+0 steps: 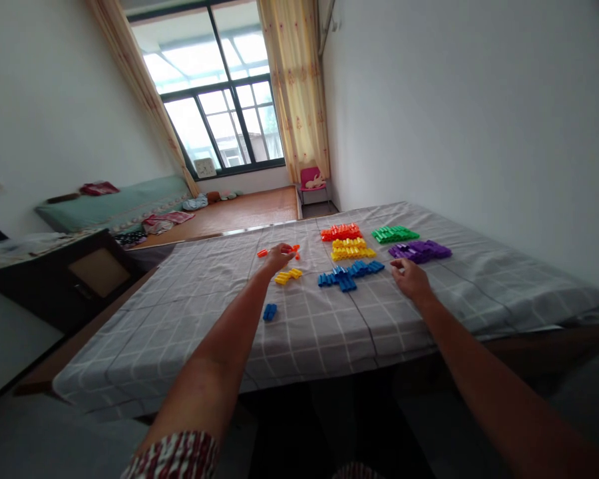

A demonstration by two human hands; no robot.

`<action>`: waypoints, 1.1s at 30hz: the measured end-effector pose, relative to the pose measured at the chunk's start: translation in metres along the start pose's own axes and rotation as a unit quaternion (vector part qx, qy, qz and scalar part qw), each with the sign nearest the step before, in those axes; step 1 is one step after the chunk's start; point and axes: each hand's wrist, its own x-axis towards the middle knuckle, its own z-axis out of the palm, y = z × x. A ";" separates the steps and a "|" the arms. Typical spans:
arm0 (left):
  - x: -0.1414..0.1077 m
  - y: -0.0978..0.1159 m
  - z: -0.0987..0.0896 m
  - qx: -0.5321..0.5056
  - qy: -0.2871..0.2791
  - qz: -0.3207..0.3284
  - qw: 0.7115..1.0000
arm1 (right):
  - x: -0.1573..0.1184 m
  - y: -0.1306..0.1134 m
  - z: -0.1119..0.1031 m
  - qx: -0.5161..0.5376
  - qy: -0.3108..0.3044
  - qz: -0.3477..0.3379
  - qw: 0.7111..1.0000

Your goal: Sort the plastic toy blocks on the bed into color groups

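My left hand (280, 255) reaches over the checked cloth, its fingers closed at some small orange plastic pieces (295, 249). Another orange piece (262, 253) lies just left of that hand. Nearer to me are a few yellow pieces (288, 276) and a small blue cluster (269, 312). My right hand (410, 279) hovers low with loosely curled fingers, thumb apart, and nothing visible in them. It is between the larger blue group (347, 277) and the purple pile (420, 251). The exact kind of these small ridged pieces is too small to tell.
Behind the blue group lie a yellow pile (352, 249), a red-orange pile (340, 231) and a green pile (395, 233). The grey checked cloth (180, 326) covers the table. A dark cabinet (74, 283) stands left, a white wall (469, 133) right, and a pink chair (313, 181) beyond.
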 end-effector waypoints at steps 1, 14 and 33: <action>0.006 0.007 0.009 0.024 0.000 0.017 1.000 | -0.002 -0.002 -0.001 -0.025 0.009 -0.007 1.000; 0.132 0.063 0.102 0.138 -0.033 0.115 0.983 | -0.008 -0.006 0.001 -0.094 -0.047 -0.034 0.994; 0.110 -0.012 -0.010 0.134 -0.043 0.093 0.986 | -0.004 0.007 0.001 -0.118 -0.036 -0.030 0.992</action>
